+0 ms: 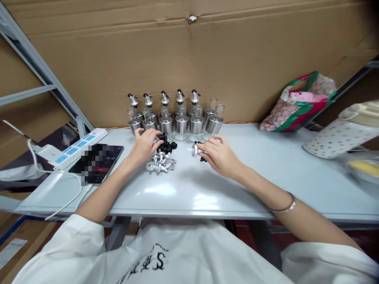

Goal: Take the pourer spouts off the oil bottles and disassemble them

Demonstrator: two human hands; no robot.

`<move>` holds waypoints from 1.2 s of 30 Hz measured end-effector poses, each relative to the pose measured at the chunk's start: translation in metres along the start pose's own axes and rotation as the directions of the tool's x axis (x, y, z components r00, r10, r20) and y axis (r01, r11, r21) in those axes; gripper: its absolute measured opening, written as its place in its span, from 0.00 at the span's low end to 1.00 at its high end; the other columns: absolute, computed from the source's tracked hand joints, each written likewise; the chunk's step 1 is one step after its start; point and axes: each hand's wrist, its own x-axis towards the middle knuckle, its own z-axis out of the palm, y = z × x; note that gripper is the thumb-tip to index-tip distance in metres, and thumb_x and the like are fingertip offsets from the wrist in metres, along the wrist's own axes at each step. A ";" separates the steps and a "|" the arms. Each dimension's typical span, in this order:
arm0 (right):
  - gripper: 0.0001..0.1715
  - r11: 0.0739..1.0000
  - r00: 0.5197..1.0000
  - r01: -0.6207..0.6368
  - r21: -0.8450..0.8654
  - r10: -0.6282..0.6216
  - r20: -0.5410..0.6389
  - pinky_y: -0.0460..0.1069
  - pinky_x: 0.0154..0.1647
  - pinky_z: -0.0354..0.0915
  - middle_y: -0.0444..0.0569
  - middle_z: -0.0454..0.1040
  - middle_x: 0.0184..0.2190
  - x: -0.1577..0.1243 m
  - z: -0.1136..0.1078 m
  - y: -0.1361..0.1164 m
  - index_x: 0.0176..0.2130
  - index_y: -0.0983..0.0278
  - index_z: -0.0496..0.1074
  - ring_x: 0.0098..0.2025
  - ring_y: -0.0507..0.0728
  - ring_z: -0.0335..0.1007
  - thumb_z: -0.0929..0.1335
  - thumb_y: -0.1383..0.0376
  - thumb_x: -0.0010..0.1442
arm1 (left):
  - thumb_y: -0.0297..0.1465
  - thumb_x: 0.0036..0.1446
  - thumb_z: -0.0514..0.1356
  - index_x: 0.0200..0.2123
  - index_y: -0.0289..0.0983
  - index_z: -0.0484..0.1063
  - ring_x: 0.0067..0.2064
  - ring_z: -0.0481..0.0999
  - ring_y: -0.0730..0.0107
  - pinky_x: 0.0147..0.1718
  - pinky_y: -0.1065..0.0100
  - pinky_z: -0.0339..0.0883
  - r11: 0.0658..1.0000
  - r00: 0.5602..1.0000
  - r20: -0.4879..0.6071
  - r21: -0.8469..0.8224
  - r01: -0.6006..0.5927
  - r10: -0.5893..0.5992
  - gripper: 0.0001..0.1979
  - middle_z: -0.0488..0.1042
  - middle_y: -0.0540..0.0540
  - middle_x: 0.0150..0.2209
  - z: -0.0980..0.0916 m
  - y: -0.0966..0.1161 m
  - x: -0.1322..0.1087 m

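My left hand (pixel 145 144) is closed in a pinch on a ribbed black stopper (pixel 162 137), just above a small pile of black stoppers (pixel 166 147). My right hand (pixel 218 157) grips a silver-and-white pourer spout (pixel 194 150), its narrow white tube pointing left. Small black parts (pixel 203 159) lie under that hand, partly hidden by it. Nearer to me than the stoppers is a heap of silver pourer spouts (pixel 161 162). Behind my hands stand rows of glass bottles with metal sleeves (pixel 181 125); several at the back carry pourers with black flip caps (pixel 165 98), while the front ones have bare necks.
At the left a phone (pixel 114 157) lies beside a white power strip (pixel 78 146) with a white cable (pixel 78 177). A patterned bag (pixel 291 112) and a dotted white jug (pixel 334 136) are at the right. Cardboard (pixel 231 59) walls the back of the table (pixel 177 201).
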 end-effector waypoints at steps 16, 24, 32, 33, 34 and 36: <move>0.17 0.997 0.983 -0.041 0.058 0.030 0.179 0.55 0.46 0.53 0.52 0.75 0.32 -0.002 0.003 -0.003 0.48 0.66 0.67 0.35 0.57 0.67 0.55 0.64 0.68 | 0.30 0.65 0.46 0.48 0.36 0.69 0.45 0.71 0.60 0.53 0.47 0.46 0.999 0.993 0.120 0.043 -0.018 0.013 0.15 0.76 0.41 0.42 0.021 -0.016 -0.005; 0.12 0.993 0.970 -0.019 0.115 -0.010 0.244 0.54 0.46 0.52 0.52 0.74 0.37 -0.003 0.006 -0.009 0.41 0.65 0.69 0.40 0.57 0.66 0.58 0.65 0.67 | 0.24 0.63 0.43 0.45 0.39 0.71 0.47 0.70 0.62 0.55 0.46 0.45 0.999 0.986 0.165 -0.049 0.001 0.007 0.18 0.74 0.42 0.45 0.022 -0.016 -0.006; 0.15 0.981 0.927 -0.087 0.173 0.016 0.374 0.52 0.39 0.56 0.53 0.71 0.34 -0.007 0.020 -0.018 0.47 0.68 0.69 0.39 0.58 0.65 0.59 0.65 0.67 | 0.27 0.64 0.41 0.50 0.38 0.68 0.49 0.70 0.62 0.57 0.47 0.45 0.994 0.972 0.237 -0.107 0.026 0.000 0.19 0.74 0.41 0.47 0.020 -0.011 -0.006; 0.14 0.972 0.923 -0.116 0.206 0.029 0.383 0.52 0.40 0.57 0.54 0.71 0.35 -0.007 0.020 -0.019 0.48 0.69 0.68 0.39 0.58 0.65 0.59 0.66 0.66 | 0.27 0.65 0.41 0.51 0.38 0.67 0.49 0.70 0.62 0.57 0.47 0.46 0.992 0.973 0.230 -0.122 0.032 -0.003 0.19 0.73 0.41 0.48 0.018 -0.010 -0.006; 0.13 0.956 0.919 -0.154 0.250 0.045 0.393 0.52 0.40 0.59 0.53 0.71 0.35 -0.007 0.019 -0.020 0.47 0.69 0.67 0.39 0.58 0.66 0.60 0.67 0.66 | 0.28 0.65 0.40 0.52 0.37 0.66 0.50 0.69 0.62 0.56 0.48 0.47 0.989 0.976 0.218 -0.141 0.034 -0.003 0.19 0.73 0.41 0.49 0.015 -0.008 -0.005; 0.10 0.908 0.904 -0.237 0.344 0.077 0.420 0.51 0.39 0.62 0.51 0.71 0.33 -0.006 0.017 -0.023 0.45 0.68 0.66 0.35 0.56 0.67 0.61 0.68 0.64 | 0.30 0.65 0.40 0.51 0.36 0.66 0.51 0.69 0.62 0.55 0.52 0.52 0.980 0.982 0.187 -0.194 0.034 0.003 0.19 0.72 0.40 0.49 0.010 -0.006 -0.006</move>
